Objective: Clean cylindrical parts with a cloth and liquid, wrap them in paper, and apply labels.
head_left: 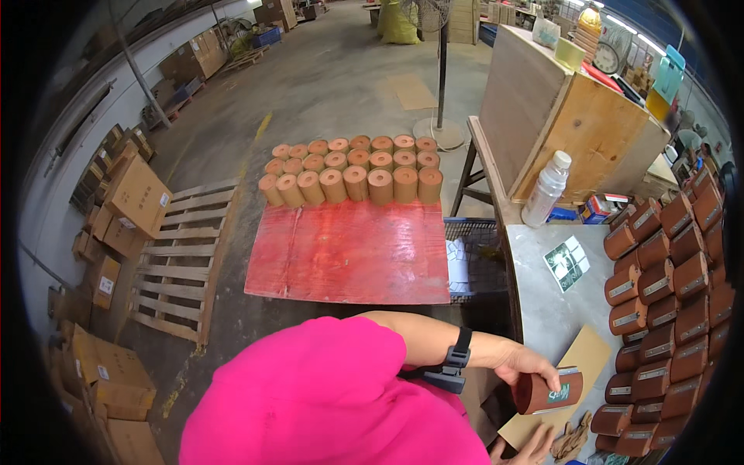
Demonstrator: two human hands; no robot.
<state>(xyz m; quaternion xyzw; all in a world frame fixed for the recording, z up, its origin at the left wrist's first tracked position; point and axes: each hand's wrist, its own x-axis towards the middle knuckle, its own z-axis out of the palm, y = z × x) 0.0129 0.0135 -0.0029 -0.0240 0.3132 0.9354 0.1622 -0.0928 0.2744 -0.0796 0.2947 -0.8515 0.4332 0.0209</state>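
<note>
My left hand (527,366), with a black strap on its wrist, grips a reddish-brown cylinder (572,387) lying on its side. The cylinder has a dark green label with white marks and a metal strip along its upper edge. A flat tan cardboard sheet (593,353) lies beneath it on the grey tabletop (535,294). At the lower edge, my right hand (533,448) is partly in view, its fingers stretched out by the sheet's near end. Beside those fingers lies a crumpled brown glove-like thing (572,440).
Many similar brown cylinders (651,283) are stacked at right. Green-and-white label sheets (567,263) and a white-capped bottle (546,190) are on the table. Rows of tan cylinders (355,184) stand on a red board (349,252). Leftward are a wooden pallet (174,267) and cardboard boxes (136,194).
</note>
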